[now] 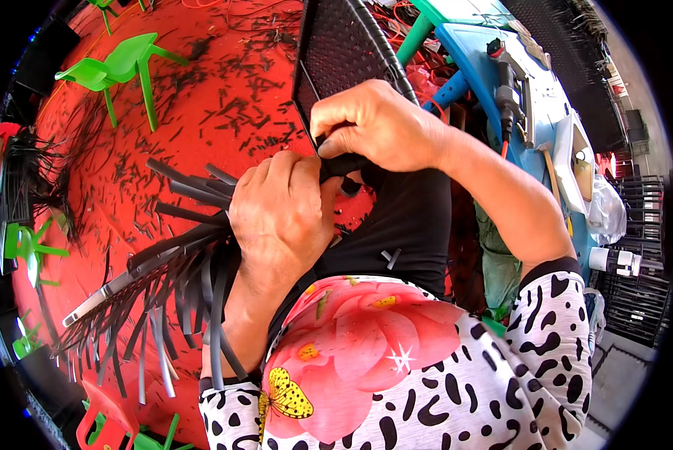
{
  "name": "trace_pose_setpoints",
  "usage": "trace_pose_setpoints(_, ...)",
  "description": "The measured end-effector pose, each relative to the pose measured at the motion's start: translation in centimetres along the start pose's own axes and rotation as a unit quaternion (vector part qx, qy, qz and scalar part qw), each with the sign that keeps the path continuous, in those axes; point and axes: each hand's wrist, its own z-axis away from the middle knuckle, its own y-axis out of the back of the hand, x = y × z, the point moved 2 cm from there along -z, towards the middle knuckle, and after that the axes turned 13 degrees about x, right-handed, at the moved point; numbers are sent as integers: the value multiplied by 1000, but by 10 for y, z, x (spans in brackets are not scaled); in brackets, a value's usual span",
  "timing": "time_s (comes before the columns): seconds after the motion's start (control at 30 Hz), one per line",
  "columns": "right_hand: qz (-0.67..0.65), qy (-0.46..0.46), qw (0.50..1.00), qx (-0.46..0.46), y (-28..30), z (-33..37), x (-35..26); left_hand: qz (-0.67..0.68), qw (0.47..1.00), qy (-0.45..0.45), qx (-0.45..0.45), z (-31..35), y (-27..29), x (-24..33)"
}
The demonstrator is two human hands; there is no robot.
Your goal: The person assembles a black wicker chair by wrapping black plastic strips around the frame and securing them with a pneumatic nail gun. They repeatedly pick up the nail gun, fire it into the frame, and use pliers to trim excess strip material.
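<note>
A woven black panel (344, 49) on a dark frame rises ahead of my hands, at the top middle. My left hand (280, 210) is closed around the frame's dark, strip-wrapped part, with its back toward me. Loose flat black strips (179, 262) fan out and hang to the left of that wrist. My right hand (377, 124) is bent over the panel's near corner, thumb and fingers pinching a black strip (345, 163) close to the left fingertips. The fingers partly hide the strip's end and the corner.
Green plastic chairs (126, 61) stand at the left on a red floor (231, 82) strewn with black offcuts. A blue table (471, 45) at the right bears a dark power tool (507, 94) and a white tray (569, 161). Black woven pieces (569, 60) stand beyond it.
</note>
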Motion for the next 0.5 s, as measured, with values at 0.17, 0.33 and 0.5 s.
trace_pose_setpoints(0.17, -90, -110, 981, -134, 0, -14, 13, -11, 1000, -11, -8, 1, -1, 0)
trace_pose_setpoints(0.33, -189, -245, 927, -211, -7, -14, 16, 15, 999, -12, 32, 4, 1, 4)
trace_pose_setpoints(0.5, -169, -224, 939, -199, -8, -14, 14, -21, 999, -43, 20, 7, 4, 5)
